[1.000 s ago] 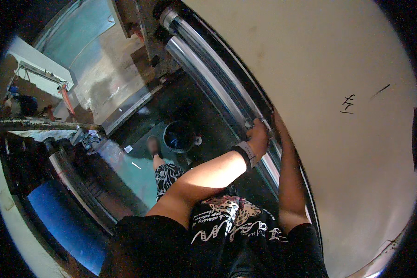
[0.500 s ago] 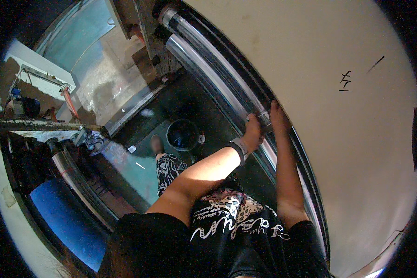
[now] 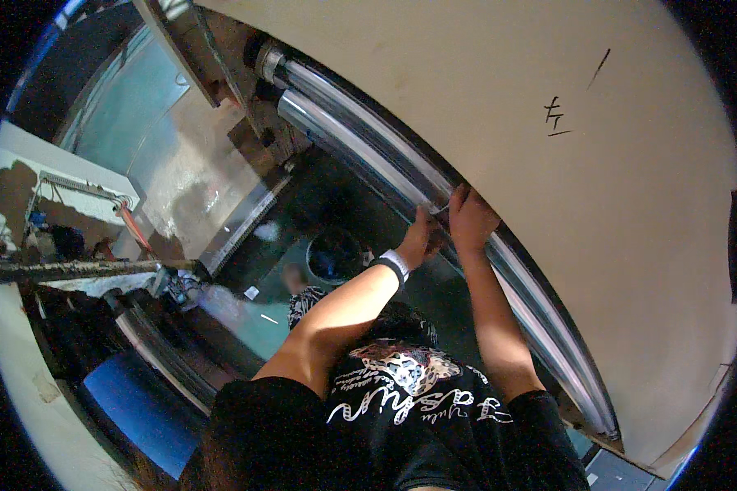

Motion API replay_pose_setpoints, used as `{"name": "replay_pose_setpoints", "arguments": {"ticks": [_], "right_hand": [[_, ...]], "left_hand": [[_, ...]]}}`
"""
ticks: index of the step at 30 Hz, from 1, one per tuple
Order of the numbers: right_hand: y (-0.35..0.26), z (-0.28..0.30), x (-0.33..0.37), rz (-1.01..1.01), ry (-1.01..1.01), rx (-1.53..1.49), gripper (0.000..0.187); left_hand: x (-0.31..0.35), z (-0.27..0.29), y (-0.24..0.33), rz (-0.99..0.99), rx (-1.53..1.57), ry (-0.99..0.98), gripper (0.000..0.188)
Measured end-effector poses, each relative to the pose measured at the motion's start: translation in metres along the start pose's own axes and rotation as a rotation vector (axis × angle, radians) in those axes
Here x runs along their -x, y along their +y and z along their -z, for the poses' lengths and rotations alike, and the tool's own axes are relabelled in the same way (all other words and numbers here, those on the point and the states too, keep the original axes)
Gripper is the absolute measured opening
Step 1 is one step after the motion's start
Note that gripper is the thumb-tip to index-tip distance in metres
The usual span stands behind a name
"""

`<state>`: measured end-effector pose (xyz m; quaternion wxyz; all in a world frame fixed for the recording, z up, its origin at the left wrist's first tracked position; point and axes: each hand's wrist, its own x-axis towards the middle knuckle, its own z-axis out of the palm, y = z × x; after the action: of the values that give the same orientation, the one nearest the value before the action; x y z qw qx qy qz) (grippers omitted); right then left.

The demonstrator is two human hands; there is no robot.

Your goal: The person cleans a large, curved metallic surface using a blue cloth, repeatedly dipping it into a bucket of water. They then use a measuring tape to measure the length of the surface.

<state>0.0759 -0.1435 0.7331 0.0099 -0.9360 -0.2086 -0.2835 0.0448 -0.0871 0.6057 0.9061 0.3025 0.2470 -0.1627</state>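
- Work location: I find the upper roller [image 3: 360, 114] and the lower roller [image 3: 344, 150] side by side, both bright metal, running diagonally along the edge of a large pale panel [image 3: 467, 82].
- Left hand [image 3: 416, 239]: I see the thumb raised beside the lower roller and the fingers partly curled. I cannot tell whether it grasps anything.
- Right hand [image 3: 470, 221]: I see it laid across the upper roller, next to the panel edge. Its fingertips are poorly lit; I cannot confirm a grip.
- Step in hand, by my judgement: two-handed work at the roller surface. I would apply light, even pressure and match both hands.
- Caution: I would keep fingers out of the gap between the rollers, a likely pinch point if either turns. I would also hold the pale wristband [image 3: 397, 262] clear of the metal.
- Container: I locate a dark bucket [image 3: 310, 250] on the floor, left of the hands. Its contents are dark with bluish glints; I cannot tell liquid from solid. I would keep my footing clear of it.
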Motion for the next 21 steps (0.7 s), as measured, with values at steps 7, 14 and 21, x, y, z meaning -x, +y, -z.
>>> {"name": "replay_pose_setpoints", "arguments": {"ticks": [7, 14, 21], "right_hand": [[-0.010, -0.038, 0.013, -0.083, 0.145, 0.033, 0.037], [-0.020, -0.044, 0.029, -0.174, -0.017, 0.070, 0.046], [-0.030, -0.045, 0.026, -0.144, 0.016, 0.046, 0.052]], "left_hand": [[0.015, 0.090, 0.009, 0.069, -0.318, 0.250, 0.054], [0.030, 0.149, 0.062, 0.124, -0.468, 0.181, 0.029], [0.045, 0.181, 0.099, 0.214, -0.545, 0.254, 0.028]]}}
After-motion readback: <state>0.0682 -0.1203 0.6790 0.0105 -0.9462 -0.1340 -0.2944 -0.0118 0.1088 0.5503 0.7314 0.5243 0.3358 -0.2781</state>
